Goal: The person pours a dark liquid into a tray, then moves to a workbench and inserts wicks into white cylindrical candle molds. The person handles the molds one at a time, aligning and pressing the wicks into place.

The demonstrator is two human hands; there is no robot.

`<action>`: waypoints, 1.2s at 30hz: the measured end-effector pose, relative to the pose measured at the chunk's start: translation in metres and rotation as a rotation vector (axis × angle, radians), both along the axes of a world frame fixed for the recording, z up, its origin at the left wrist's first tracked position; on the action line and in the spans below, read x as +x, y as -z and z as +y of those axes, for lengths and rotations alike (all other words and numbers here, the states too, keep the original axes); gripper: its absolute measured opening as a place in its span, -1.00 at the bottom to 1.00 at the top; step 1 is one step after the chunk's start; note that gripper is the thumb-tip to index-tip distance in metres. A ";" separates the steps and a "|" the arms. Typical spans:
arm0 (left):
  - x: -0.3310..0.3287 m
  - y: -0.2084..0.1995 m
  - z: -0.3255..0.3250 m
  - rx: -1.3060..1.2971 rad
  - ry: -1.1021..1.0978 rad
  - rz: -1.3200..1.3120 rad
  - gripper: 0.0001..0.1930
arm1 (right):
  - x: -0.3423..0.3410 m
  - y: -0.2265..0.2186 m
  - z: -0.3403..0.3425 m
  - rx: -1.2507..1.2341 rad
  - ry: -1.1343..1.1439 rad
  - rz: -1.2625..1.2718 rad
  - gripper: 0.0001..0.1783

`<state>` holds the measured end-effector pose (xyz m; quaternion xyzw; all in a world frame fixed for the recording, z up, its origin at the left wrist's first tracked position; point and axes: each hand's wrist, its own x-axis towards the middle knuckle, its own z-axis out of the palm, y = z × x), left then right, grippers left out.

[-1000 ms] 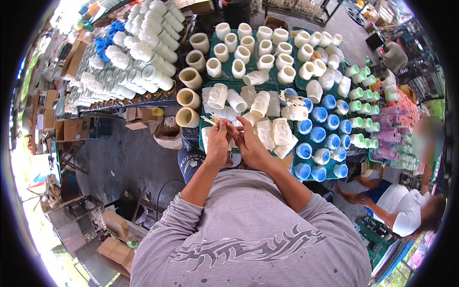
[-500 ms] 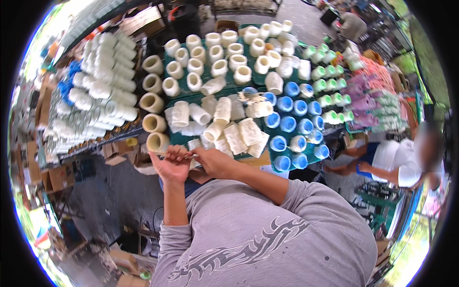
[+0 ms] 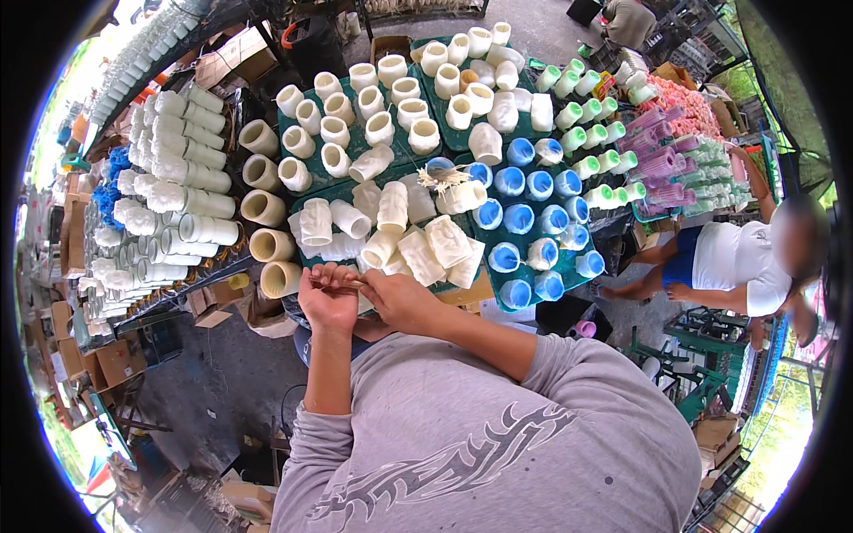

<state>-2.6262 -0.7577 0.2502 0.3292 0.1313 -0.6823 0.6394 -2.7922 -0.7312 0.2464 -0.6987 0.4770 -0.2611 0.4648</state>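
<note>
At the near edge of the table, my left hand (image 3: 330, 300) is turned palm up with its fingers curled in. My right hand (image 3: 400, 300) meets it from the right, its fingertips pinched together. Something thin and brownish shows between the two hands, too small to name. Just beyond them, cream-white hollow cylinders (image 3: 427, 255) that look like wax lie in a loose pile on a green tray (image 3: 330, 190). A bundle of short straw-coloured strands (image 3: 442, 177) rests on top, beside blue cups (image 3: 509, 180) that look filled.
Larger yellowish cylinders (image 3: 263, 208) stand in a column at the left. Stacked white cylinders (image 3: 191, 173) fill a rack beyond. Green cylinders (image 3: 587, 167), purple pieces (image 3: 657, 160) and pink pieces (image 3: 689, 115) lie right. A person in a white shirt (image 3: 733, 258) stands at the far right.
My left thumb, stretched out to the left before, is now drawn in, and the left fingers are gathered closer to the right hand. The whole view has shifted slightly.
</note>
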 end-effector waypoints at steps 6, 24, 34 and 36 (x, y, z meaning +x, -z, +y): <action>0.005 0.032 0.001 -0.155 0.148 0.081 -0.63 | -0.021 -0.022 -0.002 0.057 -0.041 0.099 -0.69; 0.121 0.034 0.047 -0.222 -0.080 -0.216 -0.81 | -0.159 0.029 -0.201 0.008 -0.037 1.122 -0.77; 0.108 0.018 0.062 -0.059 -0.053 -0.370 -0.88 | -0.151 0.068 -0.213 -0.230 0.044 1.062 -0.70; 0.110 0.018 0.066 -0.040 -0.072 -0.383 -0.88 | -0.158 0.022 -0.193 -0.267 0.149 0.929 -0.64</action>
